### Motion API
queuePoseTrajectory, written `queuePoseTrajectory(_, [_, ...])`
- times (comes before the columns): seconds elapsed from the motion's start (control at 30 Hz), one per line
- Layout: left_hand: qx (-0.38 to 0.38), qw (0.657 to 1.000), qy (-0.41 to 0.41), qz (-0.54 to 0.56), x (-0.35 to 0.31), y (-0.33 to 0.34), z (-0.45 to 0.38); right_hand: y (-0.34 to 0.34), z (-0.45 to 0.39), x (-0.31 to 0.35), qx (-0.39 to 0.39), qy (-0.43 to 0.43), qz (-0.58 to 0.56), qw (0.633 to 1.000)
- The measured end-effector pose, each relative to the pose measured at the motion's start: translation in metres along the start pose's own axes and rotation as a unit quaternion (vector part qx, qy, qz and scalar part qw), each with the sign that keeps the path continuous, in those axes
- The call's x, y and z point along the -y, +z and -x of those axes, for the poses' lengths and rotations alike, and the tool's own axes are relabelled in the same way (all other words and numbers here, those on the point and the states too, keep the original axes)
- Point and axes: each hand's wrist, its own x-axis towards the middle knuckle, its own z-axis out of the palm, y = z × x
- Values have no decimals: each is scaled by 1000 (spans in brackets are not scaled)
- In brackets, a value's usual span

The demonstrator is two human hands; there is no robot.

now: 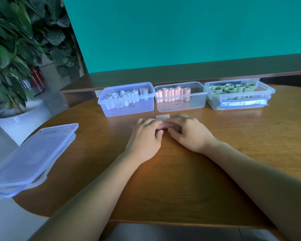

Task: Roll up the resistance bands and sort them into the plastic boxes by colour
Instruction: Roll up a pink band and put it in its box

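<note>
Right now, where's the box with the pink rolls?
Head view: the pink-roll box is the middle of three at the table's far edge, between the blue-tinted box and green-roll box, just beyond both hands.

One head-worn camera looks forward and down, close over the table (181, 171).

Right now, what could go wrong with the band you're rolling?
The pink band is only partly rolled between the left hand and right hand; its loose end lies flat, so it might spring open if released. It could also be dropped into the blue box instead of the middle box holding pink rolls.
</note>
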Motion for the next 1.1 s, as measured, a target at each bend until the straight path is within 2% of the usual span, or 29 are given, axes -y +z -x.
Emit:
queuePoseTrajectory(0.13, [18,999,-2,-29,1,1,-6,1,-6,-4,2,-15,-11,1000])
queuePoseTrajectory(0.33, [-10,999,26,-34,3,5,-11,3,-15,-10,15,1,9,1000])
queuePoseTrajectory(0.53, [31,998,-3,-45,9,10,-21,4,-19,-12,1,-11,-3,1000])
queuePoseTrajectory(0.77, [-6,999,0,-40,8,9,-28,5,-27,-16,15,21,17,1000])
queuePoseTrajectory(0.97, [15,999,-28,-35,14,12,-37,6,-32,-18,2,-11,-12,1000])
queuePoseTrajectory(1.1, [30,998,-33,-37,14,13,-42,8,-39,-23,11,9,14,1000])
